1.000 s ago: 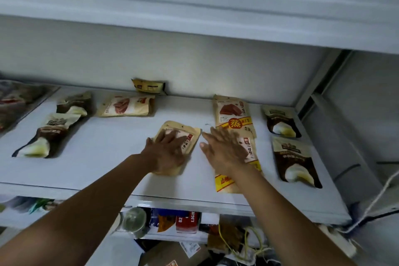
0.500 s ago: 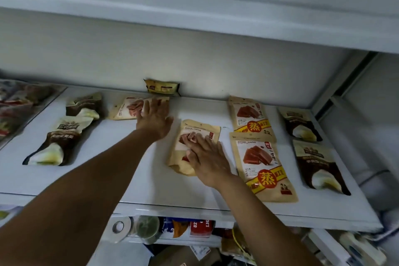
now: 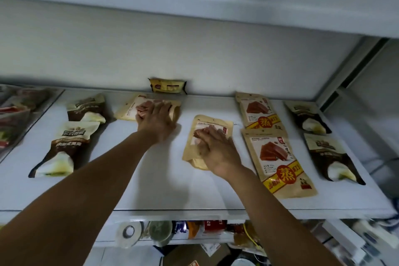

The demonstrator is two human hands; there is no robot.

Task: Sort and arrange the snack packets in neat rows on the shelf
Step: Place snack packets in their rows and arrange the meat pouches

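Note:
Snack packets lie flat on a white shelf [image 3: 151,190]. My left hand [image 3: 156,122] presses down on a tan packet [image 3: 129,111] lying sideways near the back. My right hand [image 3: 216,151] rests flat on a second tan packet [image 3: 216,124] at the middle. To the right, two tan packets with red-and-yellow labels [image 3: 257,110] [image 3: 278,164] lie one behind the other. Two dark brown packets [image 3: 306,116] [image 3: 332,155] form a column at the far right. Two more brown packets [image 3: 86,110] [image 3: 64,149] lie at the left. A small yellow packet [image 3: 167,85] leans against the back wall.
An upper shelf [image 3: 194,2] hangs close overhead. A tray of other packets [image 3: 15,114] sits at the far left. Below the shelf's front edge are a tape roll [image 3: 128,233], cans and clutter. A metal upright [image 3: 345,67] closes the right side.
My left hand left the middle tan packet and reached back-left onto the sideways tan packet. My right hand shifted from the labelled packet onto the middle tan packet.

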